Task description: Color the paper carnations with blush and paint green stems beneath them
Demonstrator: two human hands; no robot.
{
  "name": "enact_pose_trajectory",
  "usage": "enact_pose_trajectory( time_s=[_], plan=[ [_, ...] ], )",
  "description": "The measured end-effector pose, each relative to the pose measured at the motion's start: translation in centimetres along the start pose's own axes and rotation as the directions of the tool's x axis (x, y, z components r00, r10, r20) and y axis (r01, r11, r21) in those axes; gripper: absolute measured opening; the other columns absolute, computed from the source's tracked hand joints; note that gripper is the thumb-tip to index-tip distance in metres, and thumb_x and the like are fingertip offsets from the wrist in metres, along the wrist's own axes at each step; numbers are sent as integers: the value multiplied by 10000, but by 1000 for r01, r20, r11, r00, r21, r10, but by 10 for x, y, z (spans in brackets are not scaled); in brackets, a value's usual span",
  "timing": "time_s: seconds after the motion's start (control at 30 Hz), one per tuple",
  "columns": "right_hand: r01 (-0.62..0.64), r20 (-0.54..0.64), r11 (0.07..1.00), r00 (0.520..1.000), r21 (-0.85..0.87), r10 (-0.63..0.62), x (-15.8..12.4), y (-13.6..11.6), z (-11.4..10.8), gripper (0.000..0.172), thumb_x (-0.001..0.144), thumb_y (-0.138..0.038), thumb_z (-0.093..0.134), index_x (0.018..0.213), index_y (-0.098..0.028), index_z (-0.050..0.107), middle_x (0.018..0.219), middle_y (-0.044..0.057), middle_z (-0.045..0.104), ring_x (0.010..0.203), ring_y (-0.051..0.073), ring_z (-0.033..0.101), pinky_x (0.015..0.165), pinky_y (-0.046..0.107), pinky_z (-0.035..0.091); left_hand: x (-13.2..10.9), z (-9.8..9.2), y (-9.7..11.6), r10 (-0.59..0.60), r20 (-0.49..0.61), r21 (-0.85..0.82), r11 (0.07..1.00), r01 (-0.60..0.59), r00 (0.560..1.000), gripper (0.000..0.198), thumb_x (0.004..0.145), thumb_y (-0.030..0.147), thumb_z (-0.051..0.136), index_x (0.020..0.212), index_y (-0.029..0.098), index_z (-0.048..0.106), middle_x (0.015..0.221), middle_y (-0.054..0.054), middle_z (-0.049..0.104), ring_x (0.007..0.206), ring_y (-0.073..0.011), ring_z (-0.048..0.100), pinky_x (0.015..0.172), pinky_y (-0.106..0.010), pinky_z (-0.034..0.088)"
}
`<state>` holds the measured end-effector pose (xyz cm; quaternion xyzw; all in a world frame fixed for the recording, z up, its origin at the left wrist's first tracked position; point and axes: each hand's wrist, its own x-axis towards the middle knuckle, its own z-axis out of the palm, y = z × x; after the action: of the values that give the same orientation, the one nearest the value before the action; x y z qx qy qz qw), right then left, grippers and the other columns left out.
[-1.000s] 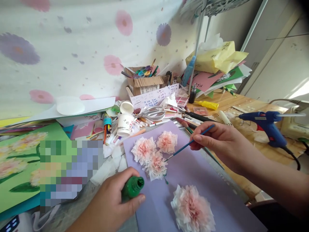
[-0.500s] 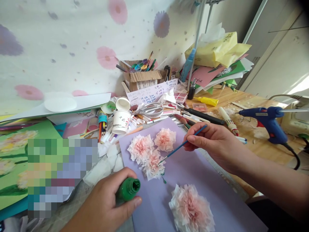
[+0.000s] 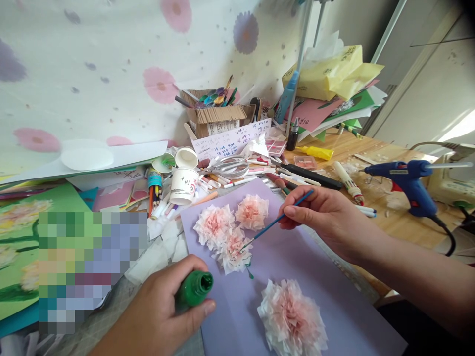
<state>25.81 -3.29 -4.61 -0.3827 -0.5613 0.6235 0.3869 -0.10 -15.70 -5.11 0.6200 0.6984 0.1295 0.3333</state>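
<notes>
My right hand (image 3: 315,212) pinches a thin blue paintbrush (image 3: 269,227), its tip over the edge of the lowest flower of a cluster of three. These pink-and-white tissue paper flowers (image 3: 233,249) sit on a purple sheet of paper (image 3: 237,316). Beside the cluster's lower edge is a small green paint mark (image 3: 251,273). A larger tissue flower (image 3: 293,319) lies nearer to me. At the sheet's left edge my left hand (image 3: 163,306) is wrapped round an uncapped green paint bottle (image 3: 195,289), tilted with its mouth towards the sheet.
Paper cups (image 3: 184,185), scissors (image 3: 233,168) and several markers crowd the area behind the sheet. A cardboard box (image 3: 218,118) of brushes stands at the back. To the right lies a blue glue gun (image 3: 404,178) with its cord. A green flower picture (image 3: 18,277) lies left, partly pixelated.
The view has shifted slightly, moving everything a little to the left. Both hands keep their holds, and the brush tip stays at the lowest flower of the cluster.
</notes>
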Motion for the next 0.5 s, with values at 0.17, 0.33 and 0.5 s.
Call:
enact_pose_trajectory(
  time_s=[0.17, 0.33, 0.5],
  plan=[
    [23, -8, 1000, 1000, 17, -23, 1, 3, -1, 323, 661, -416, 864, 715, -186, 644, 640, -6, 706, 590, 125, 671, 622, 268, 549, 0, 1, -2, 5, -2, 25, 1000, -5, 1000, 165, 765, 413, 553, 769, 249, 529, 675, 41, 539, 663, -204, 513, 619, -273, 393],
    [15, -9, 999, 1000, 37, -15, 1, 1, 0, 312, 630, -391, 884, 678, -193, 648, 615, -18, 697, 571, 116, 660, 610, 264, 546, 1, 0, -2, 0, 7, 16, 1000, 0, 1000, 172, 771, 417, 548, 767, 248, 521, 683, 39, 534, 672, -211, 507, 629, -285, 389],
    [14, -17, 999, 1000, 48, -13, 1, 1, 2, 295, 638, -366, 883, 672, -191, 648, 612, -24, 694, 567, 107, 659, 616, 257, 546, 1, 0, -1, 8, 8, 9, 1000, -8, 1000, 165, 772, 411, 555, 767, 250, 522, 677, 48, 531, 669, -208, 516, 632, -284, 386]
  ],
)
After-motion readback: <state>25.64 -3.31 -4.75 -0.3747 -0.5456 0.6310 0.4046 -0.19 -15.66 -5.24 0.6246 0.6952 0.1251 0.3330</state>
